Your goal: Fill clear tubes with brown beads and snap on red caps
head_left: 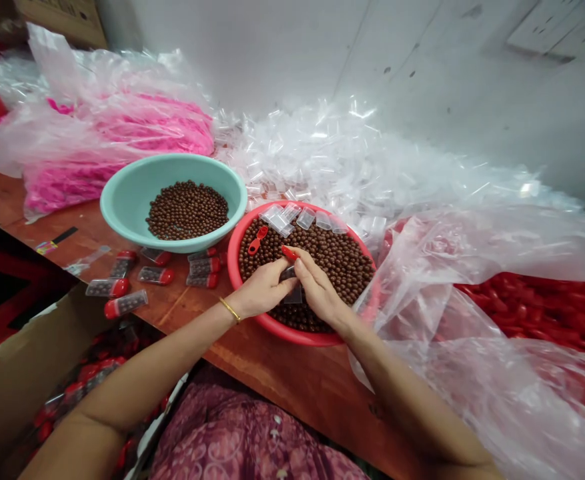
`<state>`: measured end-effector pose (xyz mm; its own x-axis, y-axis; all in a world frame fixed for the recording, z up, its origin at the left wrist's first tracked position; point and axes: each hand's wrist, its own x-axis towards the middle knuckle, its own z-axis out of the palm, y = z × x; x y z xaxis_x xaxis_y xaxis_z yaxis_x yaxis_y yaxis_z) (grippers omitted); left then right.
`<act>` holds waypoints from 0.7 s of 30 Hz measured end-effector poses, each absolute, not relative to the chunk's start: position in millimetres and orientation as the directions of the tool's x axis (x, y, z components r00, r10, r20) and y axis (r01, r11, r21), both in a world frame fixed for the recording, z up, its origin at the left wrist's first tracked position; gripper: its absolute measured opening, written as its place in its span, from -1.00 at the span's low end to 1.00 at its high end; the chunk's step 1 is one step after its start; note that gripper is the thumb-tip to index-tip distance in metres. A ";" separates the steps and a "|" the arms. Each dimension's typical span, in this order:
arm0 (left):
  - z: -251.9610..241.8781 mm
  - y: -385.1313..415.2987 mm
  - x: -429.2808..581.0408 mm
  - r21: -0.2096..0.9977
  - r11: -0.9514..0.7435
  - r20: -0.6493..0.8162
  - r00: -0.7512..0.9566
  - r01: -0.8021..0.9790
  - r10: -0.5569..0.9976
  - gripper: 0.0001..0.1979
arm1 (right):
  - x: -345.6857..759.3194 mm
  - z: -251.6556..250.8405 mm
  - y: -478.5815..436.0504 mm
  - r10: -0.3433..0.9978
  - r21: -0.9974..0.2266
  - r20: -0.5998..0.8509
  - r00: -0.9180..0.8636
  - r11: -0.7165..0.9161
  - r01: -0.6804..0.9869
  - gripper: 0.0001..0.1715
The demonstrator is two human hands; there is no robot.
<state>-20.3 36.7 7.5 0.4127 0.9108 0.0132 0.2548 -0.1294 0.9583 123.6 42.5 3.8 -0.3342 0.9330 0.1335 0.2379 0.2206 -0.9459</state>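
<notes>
Both my hands work over a red basin (267, 321) full of small brown balls (342, 257). My left hand (261, 290) is closed around a small clear tube (292, 293) that it presses into the balls. My right hand (317, 287) touches the same tube and pinches a red cap (289, 253) between its fingertips. Several empty clear tubes (292, 217) and a loose red cap (257, 241) lie on the balls at the basin's far side.
A teal bowl (122, 200) with more brown balls stands to the left. Filled capped tubes (122, 303) lie on the wooden table (282, 377). Bags of pink parts (122, 140), clear tubes (347, 153) and red caps (537, 307) surround. A cardboard box (17, 380) sits lower left.
</notes>
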 end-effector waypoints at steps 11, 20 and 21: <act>10.9 39.1 -21.5 0.998 0.064 -0.069 0.588 0.030 0.806 -0.66 | 125.5 48.7 77.9 0.777 -0.979 -0.153 -0.610 -0.202 -0.012 -0.43; 12.4 42.1 -20.4 0.984 0.129 -0.056 0.480 -0.121 0.876 -0.64 | 148.4 42.4 54.5 0.822 -0.695 0.409 -0.396 0.562 0.448 -0.70; 12.3 42.6 -19.7 0.985 0.122 -0.052 0.465 -0.121 0.884 -0.65 | 148.7 40.1 49.0 0.791 -0.605 0.434 -0.431 0.610 0.512 -0.60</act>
<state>-19.7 42.6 12.3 0.4650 0.8838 -0.0524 -0.1212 0.1222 0.9851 148.7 49.0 40.1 -0.4307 0.7914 0.4338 0.5118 0.6101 -0.6049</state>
